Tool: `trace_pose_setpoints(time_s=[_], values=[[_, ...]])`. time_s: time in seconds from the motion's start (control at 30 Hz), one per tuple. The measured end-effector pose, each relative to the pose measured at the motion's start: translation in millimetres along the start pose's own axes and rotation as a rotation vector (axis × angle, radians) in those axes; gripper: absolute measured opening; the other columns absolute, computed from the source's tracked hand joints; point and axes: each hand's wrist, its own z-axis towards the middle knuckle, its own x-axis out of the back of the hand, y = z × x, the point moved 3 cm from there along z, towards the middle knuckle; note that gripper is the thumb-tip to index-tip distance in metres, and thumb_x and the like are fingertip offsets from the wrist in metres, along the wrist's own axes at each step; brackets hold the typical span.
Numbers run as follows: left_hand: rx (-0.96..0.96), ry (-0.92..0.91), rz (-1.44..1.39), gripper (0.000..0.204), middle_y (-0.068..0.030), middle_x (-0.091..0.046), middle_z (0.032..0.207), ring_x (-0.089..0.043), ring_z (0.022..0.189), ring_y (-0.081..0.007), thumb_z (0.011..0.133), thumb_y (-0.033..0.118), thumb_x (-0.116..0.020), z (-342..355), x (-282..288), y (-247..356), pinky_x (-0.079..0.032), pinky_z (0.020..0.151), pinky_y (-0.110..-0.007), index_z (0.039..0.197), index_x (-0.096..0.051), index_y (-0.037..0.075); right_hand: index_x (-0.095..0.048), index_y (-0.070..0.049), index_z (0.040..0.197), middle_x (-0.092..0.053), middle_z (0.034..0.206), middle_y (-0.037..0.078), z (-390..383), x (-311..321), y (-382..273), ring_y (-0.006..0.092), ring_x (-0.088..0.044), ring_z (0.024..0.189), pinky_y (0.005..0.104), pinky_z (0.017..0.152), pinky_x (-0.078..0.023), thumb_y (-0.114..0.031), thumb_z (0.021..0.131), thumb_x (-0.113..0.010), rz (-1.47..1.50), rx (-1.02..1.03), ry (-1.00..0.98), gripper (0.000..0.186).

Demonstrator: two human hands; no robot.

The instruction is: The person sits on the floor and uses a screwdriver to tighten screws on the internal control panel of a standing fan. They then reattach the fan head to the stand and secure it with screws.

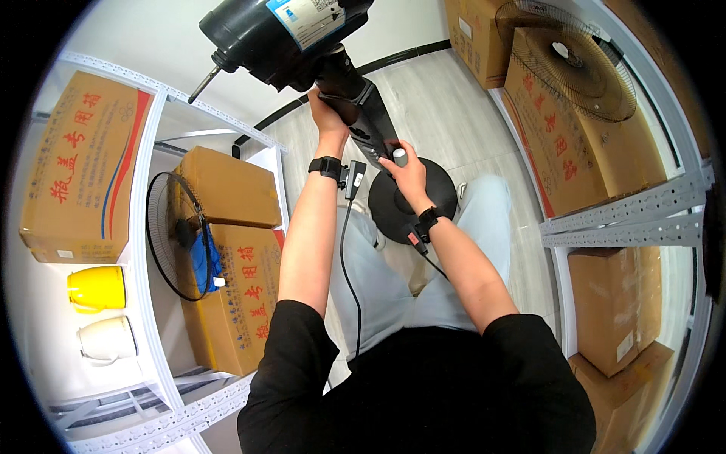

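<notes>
In front of me stands a black pedestal fan without its grille or blades. Its motor housing is at the top, with a bare metal shaft pointing left and a white-and-blue label on it. My left hand grips the fan's neck just below the housing; its fingertips are hidden behind the neck. Lower down, my right hand is closed on the black column, beside a grey knob. The round black base rests on the floor between my legs.
A fan grille with a black rim leans against cardboard boxes on the left shelf. Yellow and white containers stand there too. On the right shelf, a wire grille lies over boxes. Metal shelf posts flank me.
</notes>
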Motion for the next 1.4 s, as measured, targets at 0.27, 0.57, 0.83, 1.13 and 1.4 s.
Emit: trace_pose_setpoints(time_s=[0.27,0.57,0.83,1.13,1.4], values=[[0.099,-0.056,0.029,0.025,-0.0003,-0.059,0.081,-0.055,0.078,-0.0145,0.092,0.036,-0.045,48,12,-15,-0.043,0.073,-0.029,0.084,-0.055,0.014,-0.054,-0.01,0.119,-0.067,0.107,0.017,15,-18,-17,0.0346,-0.064,0.099,0.0401,0.081,-0.05,-0.029,0.07,-0.082,-0.085,-0.036,0.121,0.059],[0.147,-0.085,0.018,0.027,-0.0004,-0.058,0.074,-0.055,0.069,-0.0125,0.093,0.034,-0.043,57,11,-3,-0.042,0.059,-0.027,0.077,-0.053,0.015,-0.053,-0.012,0.115,-0.067,0.104,0.016,16,-40,-26,0.0377,-0.064,0.095,0.0435,0.078,-0.05,-0.029,0.069,-0.082,-0.228,-0.08,0.173,0.057],[0.163,-0.349,-0.08,0.039,-0.0074,-0.065,0.094,-0.063,0.09,-0.0198,0.095,0.039,-0.04,30,50,12,-0.049,0.081,-0.034,0.102,-0.06,0.006,-0.053,-0.012,0.114,-0.067,0.103,0.016,-25,-46,-33,0.0381,-0.063,0.093,0.0446,0.076,-0.05,-0.029,0.069,-0.082,-0.229,-0.036,0.203,0.056],[0.213,-0.765,0.036,0.055,-0.0157,-0.063,0.08,-0.066,0.078,-0.0285,0.089,0.048,-0.045,-15,13,21,-0.053,0.073,-0.037,0.088,-0.059,-0.005,-0.051,-0.008,0.117,-0.065,0.106,0.019,-78,-31,-31,0.0399,-0.062,0.095,0.0449,0.078,-0.049,-0.028,0.073,-0.079,-0.276,0.025,0.268,0.055],[0.294,-0.642,0.004,0.056,-0.0151,-0.063,0.086,-0.066,0.078,-0.027,0.091,0.047,-0.043,-10,29,-18,-0.054,0.072,-0.039,0.092,-0.06,-0.006,-0.064,-0.009,0.111,-0.064,0.085,-0.001,-66,32,-7,0.0051,-0.056,0.066,0.0228,0.057,-0.047,-0.008,0.078,-0.066,0.077,-0.072,-0.144,0.033]])
